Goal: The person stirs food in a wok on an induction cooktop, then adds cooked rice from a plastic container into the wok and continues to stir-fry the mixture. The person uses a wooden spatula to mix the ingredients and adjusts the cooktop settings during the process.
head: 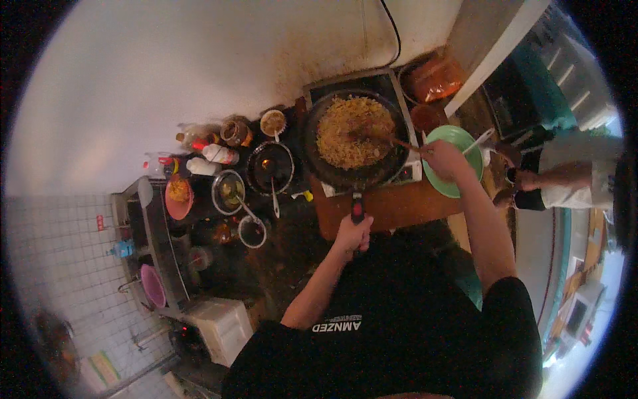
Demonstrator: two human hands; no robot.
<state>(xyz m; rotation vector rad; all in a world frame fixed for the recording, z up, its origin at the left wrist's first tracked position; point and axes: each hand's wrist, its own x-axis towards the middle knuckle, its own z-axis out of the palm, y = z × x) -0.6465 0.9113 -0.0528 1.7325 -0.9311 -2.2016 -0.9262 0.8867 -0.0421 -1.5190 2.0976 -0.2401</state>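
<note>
A dark frying pan point(313, 154) full of loose yellow-brown grains that look like fried rice point(349, 117) sits on a cooktop point(396, 82). Its black handle point(357, 209), with a red mark, points towards me, and my left hand point(353, 233) is wrapped around it. In my right hand point(445, 158) is the shaft of a brown, wooden-looking spatula point(404, 144). The spatula's far end rests among the grains, where its blade is hard to make out. Beneath my right hand and wrist stands a light green bowl point(448, 188), partly hidden, with a pale utensil handle point(478, 141) over its rim.
Left of the pan are a dark bowl point(250, 174) with a spoon, a metal bowl point(215, 192), several bottles point(219, 154) and an orange-pink bowl point(178, 208). A wall point(209, 70) rises behind. Another person point(563, 179) is at the right, close to the counter.
</note>
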